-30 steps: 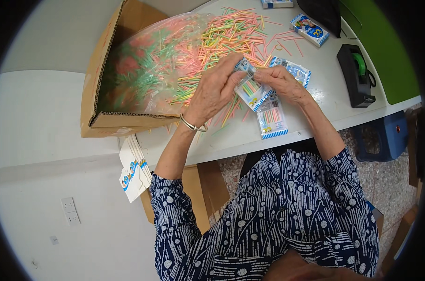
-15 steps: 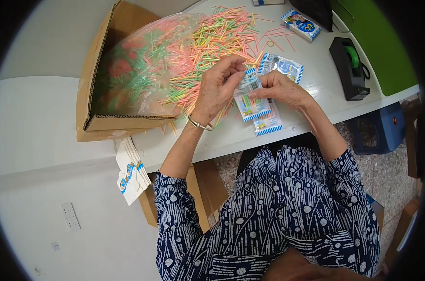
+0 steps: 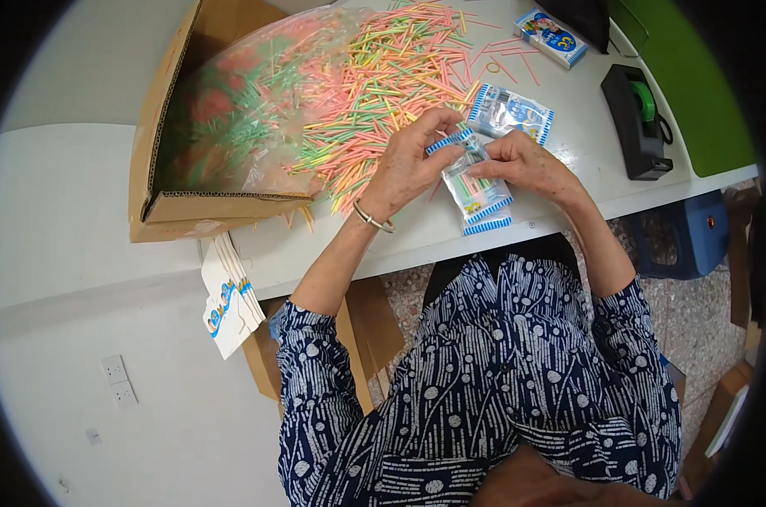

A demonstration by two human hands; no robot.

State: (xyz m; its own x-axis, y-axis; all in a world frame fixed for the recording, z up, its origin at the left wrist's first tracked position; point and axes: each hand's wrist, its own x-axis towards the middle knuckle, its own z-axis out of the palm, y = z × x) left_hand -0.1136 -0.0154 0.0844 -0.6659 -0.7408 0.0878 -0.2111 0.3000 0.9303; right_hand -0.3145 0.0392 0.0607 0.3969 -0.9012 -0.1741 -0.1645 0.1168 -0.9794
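Between my two hands is a small clear packet (image 3: 477, 191) with blue-striped ends and pastel sticks inside. My left hand (image 3: 418, 160) pinches its upper left corner, a bangle on the wrist. The fingers of my right hand (image 3: 531, 167) close on its upper right side. Under it, near the table edge, another blue-striped packet (image 3: 487, 226) lies mostly hidden. Just beyond my right hand are flat blue and white packets (image 3: 511, 113). A large heap of thin pink, green and yellow sticks (image 3: 400, 72) spreads over the table beyond my left hand.
At the left, an open cardboard box (image 3: 222, 208) lies on its side with a clear plastic bag (image 3: 273, 84) of sticks spilling out. A black tape dispenser (image 3: 638, 127) and a small blue-white box (image 3: 552, 38) stand to the right. Folded white cartons (image 3: 231, 308) hang by the table's left edge.
The held packet has tilted, its top edge leaning left, and my left fingers have shifted onto that edge. The whole view has moved slightly.
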